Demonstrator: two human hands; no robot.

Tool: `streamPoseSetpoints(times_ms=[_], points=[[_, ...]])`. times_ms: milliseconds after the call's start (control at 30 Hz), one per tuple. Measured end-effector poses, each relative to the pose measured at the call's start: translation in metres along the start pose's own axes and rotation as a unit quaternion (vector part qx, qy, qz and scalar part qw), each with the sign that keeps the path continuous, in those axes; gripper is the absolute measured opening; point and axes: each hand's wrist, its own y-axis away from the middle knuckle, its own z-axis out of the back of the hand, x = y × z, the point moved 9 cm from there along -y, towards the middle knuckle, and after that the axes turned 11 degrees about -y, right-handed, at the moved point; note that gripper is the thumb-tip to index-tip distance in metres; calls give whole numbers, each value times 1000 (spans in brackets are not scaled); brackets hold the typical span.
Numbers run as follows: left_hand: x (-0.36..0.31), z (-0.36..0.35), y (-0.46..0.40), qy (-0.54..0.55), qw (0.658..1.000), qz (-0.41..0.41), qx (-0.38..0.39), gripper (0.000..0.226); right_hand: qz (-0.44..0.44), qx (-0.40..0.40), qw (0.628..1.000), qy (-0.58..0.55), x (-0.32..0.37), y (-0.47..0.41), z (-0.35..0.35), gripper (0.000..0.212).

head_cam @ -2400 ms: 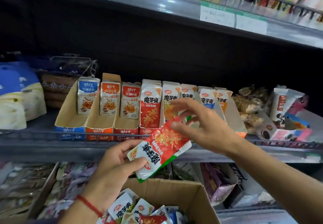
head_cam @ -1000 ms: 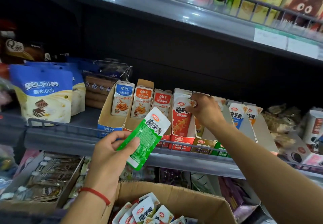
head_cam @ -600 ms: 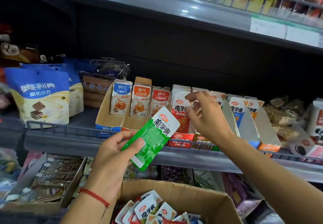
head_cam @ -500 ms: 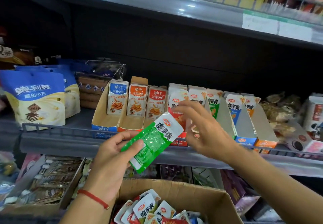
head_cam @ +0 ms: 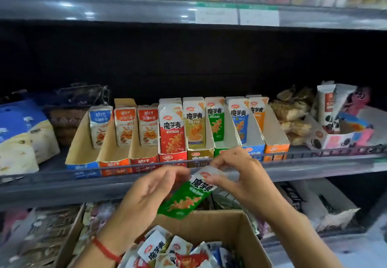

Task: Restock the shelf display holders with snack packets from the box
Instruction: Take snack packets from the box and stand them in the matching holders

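A green snack packet (head_cam: 189, 196) is held between both hands, just above the open cardboard box (head_cam: 211, 223) and in front of the shelf (head_cam: 62, 186) edge. Its white top is pinched by the right hand (head_cam: 234, 175); its left side is cradled by the loosely curled fingers of the left hand (head_cam: 150, 192). More packets (head_cam: 167, 251) are heaped in the box. Behind the hands, a row of cardboard display holders (head_cam: 201, 154) is lined up on the shelf, with upright packets in each.

8 holders (head_cam: 200, 154) stand in a row on the shelf (head_cam: 62, 186). 2 hands (head_cam: 236, 175) share 1 green packet (head_cam: 186, 198). At 6 o'clock, 1 box (head_cam: 236, 228). 2 labels (head_cam: 236, 16) at 12 o'clock.
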Motion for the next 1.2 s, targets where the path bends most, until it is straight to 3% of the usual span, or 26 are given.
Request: streamPoseSetpoints(times_ms=[100,200,267,367,500,600,700,967,1200], points=[[-40,-29,-29,-136,988,-64,38,24,-15,-16,999,-47,-5,0,14,14],[-80,-36,-65,-252,960,-113,-35,19,-40,-104,988,-105,-17,-2,45,17],[-96,-30,-92,-243,959,-123,-75,13,-68,-187,964,-176,-34,4,68,22],[-101,-4,-142,-149,975,-92,-134,13,-108,-294,914,-258,-64,23,93,14],[-96,23,-206,-130,974,-30,-181,10,-146,-357,876,-290,-90,40,110,17],[-97,28,-240,-157,965,-3,-211,18,-162,-368,864,-303,-98,43,116,18],[-112,19,-263,-227,950,2,-216,10,-169,-365,865,-302,-102,44,118,17],[-110,-4,-290,-504,852,-15,-140,12,-186,-324,887,-271,-106,40,111,20],[-98,-10,-287,-556,817,-52,-143,11,-196,-267,919,-213,-108,37,96,20]])
